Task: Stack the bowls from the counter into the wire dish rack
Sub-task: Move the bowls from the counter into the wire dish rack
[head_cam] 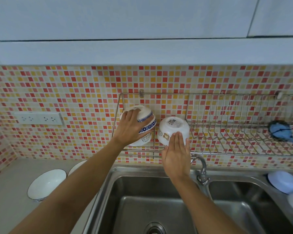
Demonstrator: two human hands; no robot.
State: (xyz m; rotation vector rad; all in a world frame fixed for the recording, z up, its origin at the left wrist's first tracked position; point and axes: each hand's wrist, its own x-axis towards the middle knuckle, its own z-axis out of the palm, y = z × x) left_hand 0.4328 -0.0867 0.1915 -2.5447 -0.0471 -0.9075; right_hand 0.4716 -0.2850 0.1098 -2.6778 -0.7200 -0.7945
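A wire dish rack (227, 132) hangs on the tiled wall above the sink. At its left end stands a stack of upside-down white bowls with blue bands (146, 120); my left hand (130, 127) grips the top of that stack. Beside it to the right an upside-down white bowl with a cartoon print (172, 129) rests in the rack, and my right hand (176, 152) lies flat against its near side, fingers together. On the counter at the left sits an upright white bowl with a dark rim (46, 184); another white bowl (76, 166) is partly hidden behind my left forearm.
A steel double sink (142, 200) with a tap (201, 168) lies below the rack. A blue brush (281, 130) rests at the rack's right end. White and pale blue dishes (284, 181) sit at the sink's right edge. A wall socket (39, 118) is at the left.
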